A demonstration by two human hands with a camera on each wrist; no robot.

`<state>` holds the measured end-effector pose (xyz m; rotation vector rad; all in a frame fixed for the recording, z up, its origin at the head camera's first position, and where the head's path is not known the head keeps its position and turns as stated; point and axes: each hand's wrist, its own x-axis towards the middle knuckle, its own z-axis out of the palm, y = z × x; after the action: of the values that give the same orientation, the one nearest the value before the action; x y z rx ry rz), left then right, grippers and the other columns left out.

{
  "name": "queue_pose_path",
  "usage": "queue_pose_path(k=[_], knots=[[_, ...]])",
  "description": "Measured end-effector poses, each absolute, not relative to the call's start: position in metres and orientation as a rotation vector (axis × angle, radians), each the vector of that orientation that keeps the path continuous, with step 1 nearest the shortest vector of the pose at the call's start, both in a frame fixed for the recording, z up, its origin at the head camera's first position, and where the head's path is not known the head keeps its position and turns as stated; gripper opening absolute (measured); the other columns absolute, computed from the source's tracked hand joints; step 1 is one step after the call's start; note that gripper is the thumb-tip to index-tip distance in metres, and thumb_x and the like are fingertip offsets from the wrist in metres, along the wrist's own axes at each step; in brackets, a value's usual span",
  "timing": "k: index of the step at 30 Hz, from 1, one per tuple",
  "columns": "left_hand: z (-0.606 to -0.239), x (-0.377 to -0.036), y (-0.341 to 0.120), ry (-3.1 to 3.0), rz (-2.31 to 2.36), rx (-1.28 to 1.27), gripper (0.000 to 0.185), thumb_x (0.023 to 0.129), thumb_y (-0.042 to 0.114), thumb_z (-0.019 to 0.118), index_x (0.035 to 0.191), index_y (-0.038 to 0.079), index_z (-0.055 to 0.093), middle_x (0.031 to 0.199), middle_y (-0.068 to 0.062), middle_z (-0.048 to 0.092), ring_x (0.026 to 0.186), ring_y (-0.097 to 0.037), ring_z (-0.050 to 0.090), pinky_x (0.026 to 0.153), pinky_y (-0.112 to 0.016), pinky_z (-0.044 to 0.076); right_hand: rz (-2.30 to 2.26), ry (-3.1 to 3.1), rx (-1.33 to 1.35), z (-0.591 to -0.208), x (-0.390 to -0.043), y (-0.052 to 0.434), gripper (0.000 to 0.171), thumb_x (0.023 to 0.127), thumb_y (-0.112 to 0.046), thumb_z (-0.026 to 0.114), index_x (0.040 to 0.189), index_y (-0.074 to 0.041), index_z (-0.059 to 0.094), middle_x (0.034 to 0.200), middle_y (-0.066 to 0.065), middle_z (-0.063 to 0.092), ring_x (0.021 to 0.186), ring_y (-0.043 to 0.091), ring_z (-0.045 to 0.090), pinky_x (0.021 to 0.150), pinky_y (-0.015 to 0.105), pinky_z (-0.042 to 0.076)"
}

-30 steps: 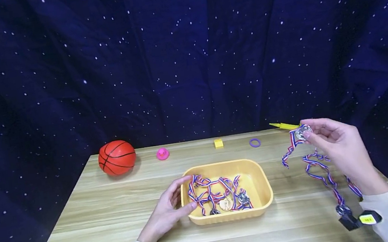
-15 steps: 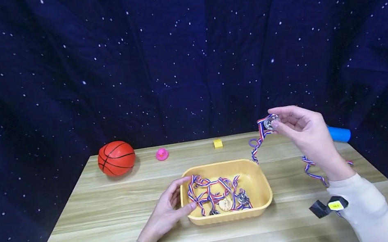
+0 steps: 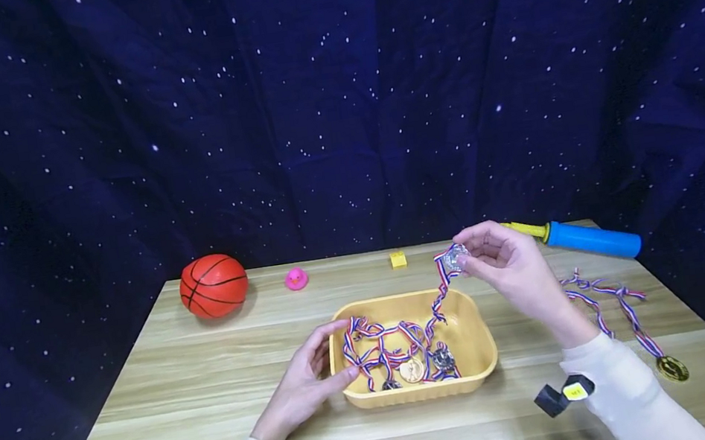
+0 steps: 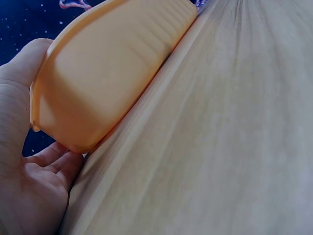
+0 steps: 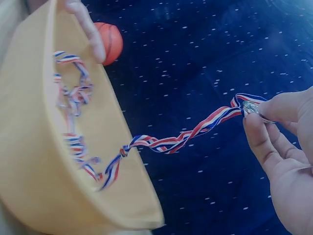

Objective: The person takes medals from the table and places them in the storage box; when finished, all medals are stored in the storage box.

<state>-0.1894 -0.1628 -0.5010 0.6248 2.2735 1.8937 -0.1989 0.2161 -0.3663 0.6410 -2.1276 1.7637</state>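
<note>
A yellow plastic tub (image 3: 480, 337) sits mid-table with several medals on red, white and blue ribbons inside. My right hand (image 3: 506, 267) pinches a silver medal (image 3: 456, 258) above the tub's far right corner; its ribbon (image 3: 437, 301) hangs down into the tub. In the right wrist view the fingertips (image 5: 259, 128) pinch the medal (image 5: 250, 107) and the ribbon (image 5: 186, 139) trails into the tub (image 5: 34, 161). My left hand (image 3: 304, 381) holds the tub's left end, thumb at the rim; the left wrist view shows fingers (image 4: 46, 156) under the tub's wall (image 4: 107, 63).
A gold medal (image 3: 672, 368) with its ribbon (image 3: 611, 304) lies on the table at right. Along the far edge stand an orange basketball (image 3: 214, 285), a pink duck (image 3: 296, 279), a yellow brick (image 3: 398, 259) and a blue and yellow pump (image 3: 581, 239). Dark starry cloth hangs behind.
My right hand has carried the silver medal leftward from the table's right side to above the tub, and its ribbon now dangles inside. The left hand has stayed on the tub.
</note>
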Motion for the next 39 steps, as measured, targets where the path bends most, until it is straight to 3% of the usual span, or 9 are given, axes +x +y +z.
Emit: queue_pose_path(k=[7, 13, 17, 24, 32, 39], knots=[[-0.501, -0.190, -0.162, 2.265, 1.900, 0.624, 0.077, 0.095, 0.015, 0.089, 0.163, 0.021, 0.054, 0.172, -0.008, 0.048, 0.164, -0.036, 0.036, 0.136, -0.057, 0.025, 1.782, -2.251, 0.596, -0.392, -0.200, 0.207, 0.023, 0.100, 0.006, 0.077, 0.123, 0.007, 0.073, 0.107, 0.021, 0.077, 0.090, 0.013, 0.076, 0.082, 0.026, 0.068], [-0.500, -0.190, -0.162, 2.258, 1.900, 0.627, 0.078, 0.095, 0.014, 0.089, 0.163, 0.022, 0.053, 0.171, -0.009, 0.049, 0.162, -0.035, 0.040, 0.136, -0.057, 0.026, 1.683, -2.386, 0.611, -0.403, -0.201, 0.201, 0.020, 0.098, -0.002, 0.083, 0.118, -0.002, 0.078, 0.104, 0.014, 0.079, 0.088, 0.015, 0.073, 0.075, 0.023, 0.062], [-0.501, -0.190, -0.162, 2.256, 1.901, 0.628, 0.078, 0.095, 0.014, 0.089, 0.163, 0.021, 0.053, 0.170, -0.010, 0.050, 0.161, -0.036, 0.042, 0.135, -0.057, 0.027, 1.715, -2.444, 0.657, -0.408, -0.201, 0.196, 0.020, 0.098, 0.000, 0.082, 0.117, 0.000, 0.078, 0.102, 0.013, 0.079, 0.088, 0.017, 0.073, 0.075, 0.024, 0.063], [-0.500, -0.189, -0.162, 2.274, 1.891, 0.636, 0.076, 0.095, 0.016, 0.088, 0.163, 0.019, 0.054, 0.174, -0.008, 0.046, 0.165, -0.037, 0.033, 0.137, -0.057, 0.024, 1.772, -2.555, 0.751, -0.418, -0.201, 0.193, 0.019, 0.098, 0.002, 0.081, 0.117, 0.002, 0.077, 0.102, 0.014, 0.079, 0.090, 0.020, 0.076, 0.080, 0.031, 0.068], [-0.500, -0.188, -0.162, 2.273, 1.887, 0.626, 0.075, 0.095, 0.016, 0.089, 0.162, 0.023, 0.055, 0.175, -0.008, 0.044, 0.167, -0.039, 0.030, 0.137, -0.060, 0.022, 1.687, -2.701, 0.884, -0.426, -0.202, 0.190, 0.025, 0.096, 0.004, 0.081, 0.120, 0.001, 0.077, 0.107, 0.012, 0.080, 0.099, 0.024, 0.076, 0.091, 0.028, 0.065], [-0.499, -0.187, -0.163, 2.262, 1.897, 0.622, 0.076, 0.095, 0.016, 0.089, 0.163, 0.023, 0.054, 0.174, -0.009, 0.045, 0.166, -0.038, 0.031, 0.137, -0.058, 0.023, 1.627, -2.802, 0.942, -0.428, -0.200, 0.185, 0.024, 0.096, 0.010, 0.077, 0.119, 0.000, 0.076, 0.106, 0.010, 0.078, 0.096, 0.023, 0.076, 0.087, 0.028, 0.067]])
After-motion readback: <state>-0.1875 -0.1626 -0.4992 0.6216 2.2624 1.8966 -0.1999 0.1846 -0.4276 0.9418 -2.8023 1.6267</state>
